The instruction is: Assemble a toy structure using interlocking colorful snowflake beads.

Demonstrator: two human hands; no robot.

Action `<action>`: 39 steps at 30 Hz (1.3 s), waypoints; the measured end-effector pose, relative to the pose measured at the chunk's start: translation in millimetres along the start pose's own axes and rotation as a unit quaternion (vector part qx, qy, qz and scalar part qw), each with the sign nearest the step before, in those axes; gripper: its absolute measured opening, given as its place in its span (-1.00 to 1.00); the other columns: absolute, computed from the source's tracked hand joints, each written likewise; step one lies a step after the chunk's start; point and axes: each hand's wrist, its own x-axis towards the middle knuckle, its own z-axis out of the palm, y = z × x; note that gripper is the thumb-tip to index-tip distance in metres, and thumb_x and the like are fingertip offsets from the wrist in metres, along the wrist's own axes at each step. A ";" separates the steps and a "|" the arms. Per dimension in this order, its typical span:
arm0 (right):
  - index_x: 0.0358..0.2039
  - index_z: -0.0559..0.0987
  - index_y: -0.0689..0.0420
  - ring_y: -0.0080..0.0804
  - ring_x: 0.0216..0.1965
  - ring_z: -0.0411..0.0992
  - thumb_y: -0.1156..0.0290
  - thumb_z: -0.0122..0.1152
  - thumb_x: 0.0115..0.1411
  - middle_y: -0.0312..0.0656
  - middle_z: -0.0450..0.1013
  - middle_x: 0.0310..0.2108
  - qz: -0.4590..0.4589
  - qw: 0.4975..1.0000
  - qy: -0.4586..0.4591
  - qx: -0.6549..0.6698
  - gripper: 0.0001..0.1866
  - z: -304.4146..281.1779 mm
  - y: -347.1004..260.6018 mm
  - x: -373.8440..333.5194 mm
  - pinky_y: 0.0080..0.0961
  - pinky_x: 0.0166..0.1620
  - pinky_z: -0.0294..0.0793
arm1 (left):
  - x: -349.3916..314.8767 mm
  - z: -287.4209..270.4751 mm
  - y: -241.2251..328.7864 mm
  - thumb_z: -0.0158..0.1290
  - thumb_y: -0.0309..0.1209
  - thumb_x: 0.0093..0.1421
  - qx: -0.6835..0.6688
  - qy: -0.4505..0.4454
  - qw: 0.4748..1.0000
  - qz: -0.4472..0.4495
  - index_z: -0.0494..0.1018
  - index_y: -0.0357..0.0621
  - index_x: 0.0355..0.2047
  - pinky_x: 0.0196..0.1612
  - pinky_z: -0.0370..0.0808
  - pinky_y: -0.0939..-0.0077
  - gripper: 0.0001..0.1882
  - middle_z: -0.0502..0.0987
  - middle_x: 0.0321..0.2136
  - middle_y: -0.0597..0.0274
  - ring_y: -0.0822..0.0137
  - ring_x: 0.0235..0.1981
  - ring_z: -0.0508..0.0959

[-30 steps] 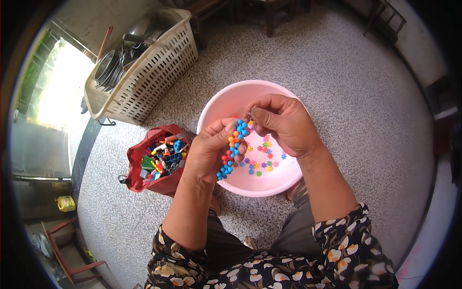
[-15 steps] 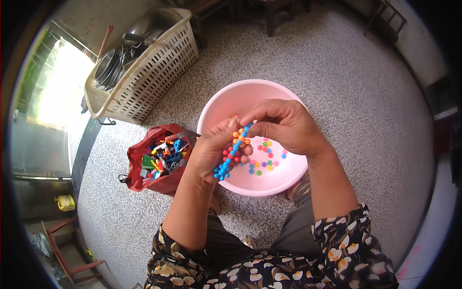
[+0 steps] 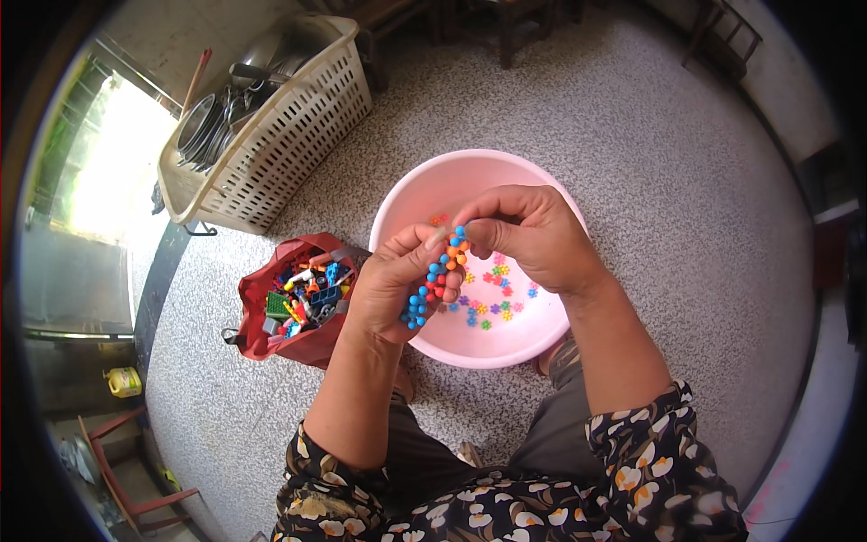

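Note:
A chain of knobbly plastic snap-together pieces (image 3: 434, 281) in blue, red and orange slants across my left hand (image 3: 390, 275). The fingers of that hand are curled round it, with the thumb near its upper part. My right hand (image 3: 533, 235) pinches at the chain's upper end, where blue knobs show by the fingertips. Both hands are over a pink basin (image 3: 420, 172). On the basin's floor lie several loose flower-shaped pieces (image 3: 488, 307) in green, pink, blue, yellow and orange.
Left of the basin stands a red cloth bag (image 3: 312, 348) filled with mixed toy bricks. Farther left is a cream slatted basket (image 3: 280, 135) holding metal pans and bowls. Wooden stools (image 3: 506, 36) stand at the back. A yellow bottle (image 3: 124, 381) is at far left.
The chain has turned in my left hand, showing a different side and looking narrower. My right fingertips have shifted slightly at its upper end. The basin and bag look unmoved.

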 end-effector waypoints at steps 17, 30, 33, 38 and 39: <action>-0.26 0.52 0.26 -0.60 -0.36 0.43 0.59 0.23 -0.01 -0.26 0.47 -0.40 -0.004 0.999 -0.005 -0.049 -0.75 3.4 -7.4 1.2 -0.70 -0.22 0.45 | -1.8 -0.7 2.3 -0.06 -0.32 0.19 -0.070 -0.001 0.997 -0.020 0.35 -0.18 -0.25 -0.70 0.39 0.73 -0.79 0.45 -0.46 0.19 0.45 -0.58 0.46; -0.36 0.56 0.28 -0.56 -0.37 0.45 0.52 0.21 0.04 -0.22 0.51 -0.44 -0.002 0.995 -0.012 -0.097 -0.86 -7.2 -8.9 -1.6 -0.65 -0.25 0.44 | -3.3 3.9 2.4 -0.04 -0.33 0.18 0.019 0.002 0.999 -0.031 0.40 -0.23 -0.32 -0.64 0.34 0.69 -0.79 0.44 -0.52 0.22 0.44 -0.59 0.44; -0.37 0.56 0.29 -0.56 -0.37 0.45 0.52 0.22 0.04 -0.22 0.51 -0.44 -0.001 0.997 -0.019 -0.079 -0.86 -7.9 -5.4 -2.2 -0.66 -0.26 0.44 | -2.3 0.9 1.4 -0.02 -0.35 0.16 0.006 -0.027 0.999 -0.032 0.41 -0.24 -0.34 -0.65 0.33 0.69 -0.81 0.44 -0.50 0.21 0.44 -0.58 0.44; -0.37 0.55 0.31 -0.56 -0.39 0.45 0.51 0.22 0.03 -0.20 0.50 -0.45 0.003 1.000 0.015 0.012 -0.85 -0.3 2.1 -0.5 -0.67 -0.28 0.44 | -1.2 -3.3 0.4 -0.01 -0.39 0.15 -0.037 -0.051 0.998 -0.012 0.41 -0.24 -0.33 -0.66 0.32 0.65 -0.84 0.45 -0.47 0.18 0.42 -0.57 0.43; -0.37 0.55 0.31 -0.56 -0.39 0.45 0.51 0.22 0.03 -0.20 0.50 -0.45 0.003 1.000 0.015 0.013 -0.85 0.1 2.1 -0.3 -0.67 -0.28 0.44 | -1.6 -2.9 0.6 -0.01 -0.40 0.14 -0.039 -0.057 0.998 -0.007 0.41 -0.24 -0.33 -0.65 0.33 0.65 -0.84 0.45 -0.46 0.19 0.41 -0.56 0.44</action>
